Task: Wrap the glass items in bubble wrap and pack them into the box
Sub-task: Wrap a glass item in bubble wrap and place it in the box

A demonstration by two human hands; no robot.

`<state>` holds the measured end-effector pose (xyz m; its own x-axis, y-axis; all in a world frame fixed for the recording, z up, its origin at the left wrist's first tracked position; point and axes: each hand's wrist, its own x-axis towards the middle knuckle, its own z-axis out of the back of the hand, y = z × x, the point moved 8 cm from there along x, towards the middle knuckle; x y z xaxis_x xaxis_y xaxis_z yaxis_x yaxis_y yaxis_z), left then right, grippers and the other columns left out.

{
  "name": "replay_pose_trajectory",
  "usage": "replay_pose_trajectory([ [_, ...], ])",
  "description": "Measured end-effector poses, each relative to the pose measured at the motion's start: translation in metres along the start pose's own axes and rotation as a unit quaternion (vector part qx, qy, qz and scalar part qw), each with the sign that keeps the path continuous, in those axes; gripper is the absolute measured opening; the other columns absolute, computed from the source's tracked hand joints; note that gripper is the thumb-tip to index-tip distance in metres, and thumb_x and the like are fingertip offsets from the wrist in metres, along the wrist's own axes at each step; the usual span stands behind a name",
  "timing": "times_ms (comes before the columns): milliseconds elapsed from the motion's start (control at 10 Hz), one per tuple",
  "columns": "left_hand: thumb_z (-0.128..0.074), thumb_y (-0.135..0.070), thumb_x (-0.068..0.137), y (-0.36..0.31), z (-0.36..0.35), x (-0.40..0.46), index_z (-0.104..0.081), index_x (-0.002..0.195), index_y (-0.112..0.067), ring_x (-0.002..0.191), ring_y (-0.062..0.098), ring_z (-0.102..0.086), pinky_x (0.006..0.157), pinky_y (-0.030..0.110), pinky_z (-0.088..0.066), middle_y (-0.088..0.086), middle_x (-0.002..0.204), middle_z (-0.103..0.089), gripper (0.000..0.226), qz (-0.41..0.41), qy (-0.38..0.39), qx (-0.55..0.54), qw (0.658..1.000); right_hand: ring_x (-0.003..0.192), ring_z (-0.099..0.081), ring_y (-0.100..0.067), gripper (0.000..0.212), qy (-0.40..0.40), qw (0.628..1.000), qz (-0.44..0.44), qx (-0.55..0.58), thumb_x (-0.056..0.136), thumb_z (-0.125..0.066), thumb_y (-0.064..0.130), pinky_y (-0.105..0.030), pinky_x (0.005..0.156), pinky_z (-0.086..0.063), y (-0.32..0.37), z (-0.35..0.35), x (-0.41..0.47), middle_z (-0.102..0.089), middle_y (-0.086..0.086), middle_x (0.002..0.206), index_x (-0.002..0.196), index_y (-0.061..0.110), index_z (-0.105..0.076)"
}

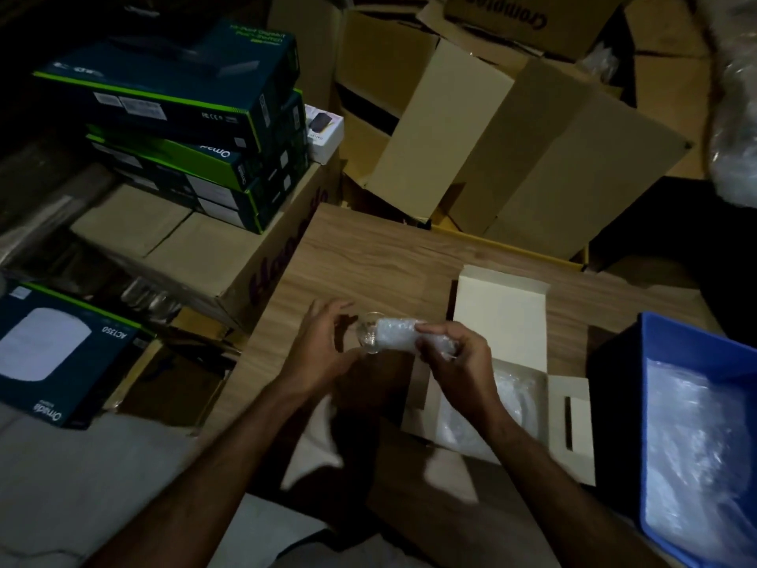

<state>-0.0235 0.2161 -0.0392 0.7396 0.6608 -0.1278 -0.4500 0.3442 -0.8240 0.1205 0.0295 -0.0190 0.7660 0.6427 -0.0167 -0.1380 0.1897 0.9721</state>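
Now right hand [452, 354] grips bubble-wrapped glass [385, 336]; left hand [323, 346] released; box [502, 317] adjacent.

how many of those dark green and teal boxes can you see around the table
4: three stacked on the brown carton at upper left, top, middle, bottom, and one lying flat at the left edge. The room is dim, so more may be hidden.

Bare wood-grain table [368, 256] open ahead of both hands, small open white cardboard box [502, 321] blocking the right, blue plastic bin [672, 342] beyond it, large brown carton [196, 248] with stacked dark green boxes [184, 129] walling the left, open brown cartons [512, 149] behind
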Motion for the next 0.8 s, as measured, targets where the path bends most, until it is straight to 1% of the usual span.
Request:
replay_pose_trajectory([
  [100,-0.090,-0.029,0.061,0.013,-0.022,0.031,-0.047,0.145,-0.022,0.130,0.017,-0.045,0.100,0.025,-0.039,-0.001,0.144,-0.047,0.094,-0.029,0.077,0.149,0.985,0.099,-0.070,-0.004,0.021,-0.015,0.999,-0.006,-0.033,0.088,-0.074,0.002,-0.022,0.086,-0.055,0.009,-0.009,0.011,-0.074,0.008,0.104,0.100,0.019,-0.078],
  [200,-0.085,-0.034,0.066,0.024,-0.047,0.050,-0.048,0.141,-0.024,0.125,0.020,-0.056,0.102,0.031,-0.047,0.000,0.137,-0.056,0.084,-0.015,0.149,0.187,0.971,0.097,-0.065,-0.005,0.025,0.025,0.995,-0.003,-0.096,0.090,-0.068,-0.003,-0.005,0.084,-0.046,0.015,-0.025,0.019,-0.069,0.005,0.108,0.108,0.012,-0.076],
  [300,-0.084,-0.025,0.072,0.030,-0.056,0.060,-0.056,0.127,-0.026,0.110,0.018,-0.062,0.092,0.027,-0.048,-0.002,0.122,-0.063,0.062,-0.016,0.174,0.195,0.965,0.101,-0.057,-0.010,0.030,0.082,0.977,0.014,-0.197,0.090,-0.066,0.002,-0.004,0.085,-0.038,0.014,-0.042,0.027,-0.062,0.003,0.111,0.116,0.015,-0.074],
  [400,-0.088,-0.023,0.069,0.026,-0.055,0.061,-0.061,0.121,-0.023,0.099,0.010,-0.060,0.085,0.020,-0.045,-0.007,0.111,-0.065,0.058,-0.035,0.194,0.183,0.963,0.101,-0.049,-0.010,0.034,0.118,0.961,0.024,-0.249,0.090,-0.063,0.001,-0.010,0.085,-0.039,0.014,-0.049,0.029,-0.054,0.000,0.115,0.121,0.015,-0.070],
  [500,-0.092,-0.041,0.043,0.017,-0.057,0.069,-0.063,0.112,-0.025,0.100,0.012,-0.062,0.083,0.016,-0.046,-0.005,0.107,-0.066,0.077,-0.009,0.155,0.138,0.978,0.106,-0.057,-0.019,0.044,0.143,0.944,0.089,-0.284,0.086,-0.066,0.000,-0.033,0.088,-0.055,0.020,-0.048,0.026,-0.052,-0.012,0.124,0.128,0.012,-0.066],
  [600,-0.089,-0.024,0.067,0.007,-0.052,0.072,-0.071,0.117,-0.015,0.109,0.017,-0.065,0.094,0.032,-0.052,0.003,0.115,-0.071,0.054,-0.018,0.068,0.143,0.987,0.099,-0.060,-0.020,0.048,0.144,0.936,0.104,-0.303,0.086,-0.064,-0.002,-0.032,0.080,-0.057,0.027,-0.038,0.024,-0.052,-0.011,0.121,0.131,0.016,-0.064],
  [700,-0.085,-0.044,0.069,-0.014,-0.056,0.050,-0.059,0.135,-0.027,0.127,0.019,-0.053,0.111,0.035,-0.042,0.002,0.137,-0.060,0.073,-0.124,0.132,0.131,0.975,0.103,-0.059,-0.014,0.045,0.130,0.927,0.088,-0.342,0.091,-0.064,0.010,-0.028,0.084,-0.052,0.029,-0.024,0.023,-0.057,-0.002,0.120,0.133,0.026,-0.061],
  [800,-0.083,-0.047,0.071,-0.043,-0.045,0.029,-0.065,0.127,-0.024,0.109,0.013,-0.065,0.095,0.038,-0.055,-0.003,0.118,-0.069,0.062,-0.180,0.075,0.083,0.977,0.090,-0.064,-0.013,0.025,0.091,0.940,0.072,-0.322,0.091,-0.063,0.032,-0.033,0.076,-0.055,0.042,-0.004,0.019,-0.069,0.004,0.103,0.116,0.028,-0.061],
])
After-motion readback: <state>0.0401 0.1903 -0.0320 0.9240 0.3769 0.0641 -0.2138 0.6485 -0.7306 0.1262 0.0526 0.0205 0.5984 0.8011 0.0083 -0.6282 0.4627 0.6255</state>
